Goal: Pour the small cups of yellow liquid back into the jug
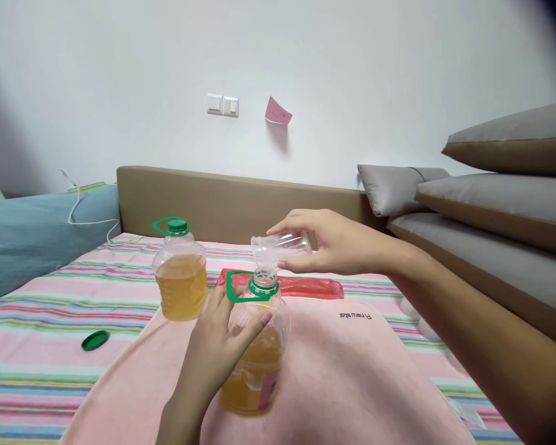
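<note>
A clear plastic jug (pixel 254 386) with amber liquid in its lower half stands uncapped on the pink mat (pixel 352 377). Its green handle sits around the neck. My left hand (pixel 215 340) wraps the jug's near left side, thumb across the front. Above the jug's mouth, my right hand (pixel 328 238) grips a clear plastic cup (pixel 282 247). The cup lies tipped on its side, its rim at the left over or touching the neck. Whether any liquid is in the cup I cannot tell. A loose green cap (pixel 95 340) rests on the striped sheet at left.
Behind to the left stands a second, capped jug (pixel 181 287) of amber liquid. A red plastic bag (pixel 312 287) lies behind the uncapped jug. Grey cushions (pixel 500 198) are stacked at right. Partly hidden clear plastic items (pixel 429 329) sit under my right forearm.
</note>
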`<state>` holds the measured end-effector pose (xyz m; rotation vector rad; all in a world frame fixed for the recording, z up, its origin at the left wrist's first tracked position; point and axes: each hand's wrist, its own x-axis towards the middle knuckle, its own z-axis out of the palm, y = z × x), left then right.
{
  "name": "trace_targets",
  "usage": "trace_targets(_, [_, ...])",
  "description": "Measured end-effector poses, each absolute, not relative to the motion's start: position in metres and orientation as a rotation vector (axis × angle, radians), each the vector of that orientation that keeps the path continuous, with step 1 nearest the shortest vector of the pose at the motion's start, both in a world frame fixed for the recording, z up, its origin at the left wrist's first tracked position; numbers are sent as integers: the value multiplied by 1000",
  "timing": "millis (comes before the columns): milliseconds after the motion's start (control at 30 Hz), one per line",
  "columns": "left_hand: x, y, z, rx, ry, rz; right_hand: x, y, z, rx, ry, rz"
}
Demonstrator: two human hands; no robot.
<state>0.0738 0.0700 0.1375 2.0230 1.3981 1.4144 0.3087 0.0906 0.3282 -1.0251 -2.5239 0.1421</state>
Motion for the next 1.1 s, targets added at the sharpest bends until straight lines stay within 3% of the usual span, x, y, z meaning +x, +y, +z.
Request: trace_targets(1100, [75,73,137,2011,1398,1415,309,87,320,-947,-2520,69])
